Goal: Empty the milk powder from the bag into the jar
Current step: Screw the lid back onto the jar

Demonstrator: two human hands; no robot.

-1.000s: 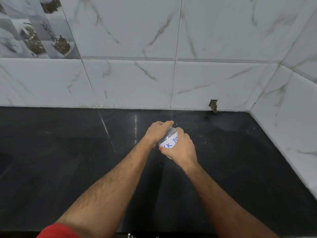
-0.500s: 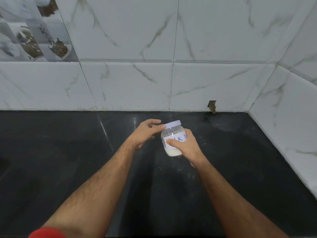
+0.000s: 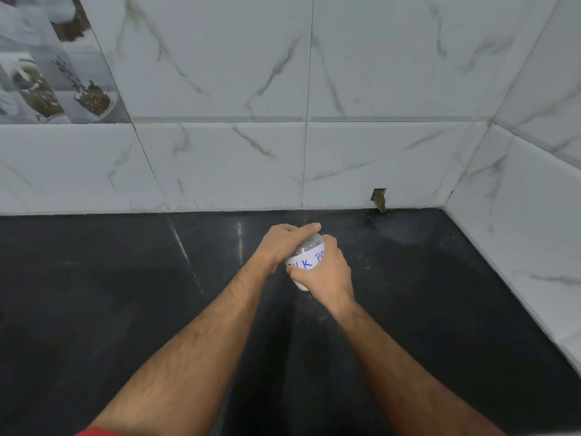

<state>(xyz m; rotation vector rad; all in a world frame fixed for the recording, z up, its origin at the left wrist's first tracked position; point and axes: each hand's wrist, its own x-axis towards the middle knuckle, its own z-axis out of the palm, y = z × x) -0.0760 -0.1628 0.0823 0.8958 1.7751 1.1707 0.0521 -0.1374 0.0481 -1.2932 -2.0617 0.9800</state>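
Note:
A small clear jar (image 3: 306, 261) with a white label in blue handwriting stands on the black counter (image 3: 125, 309), near the middle. White powder shows at its bottom. My right hand (image 3: 325, 273) wraps around the jar's body from the right. My left hand (image 3: 284, 243) is closed over the top of the jar and hides the lid. No bag is in view.
White marble-look tiled walls (image 3: 377, 152) close the counter at the back and on the right, meeting in a corner. A chipped hole in the tile (image 3: 379, 199) sits at counter level behind the jar. A decorative picture tile (image 3: 47, 73) is at the upper left.
Half a second ago my left hand was off the jar and its white lid showed. Now the left hand is back over the top, gripping it. The right hand has kept its hold.

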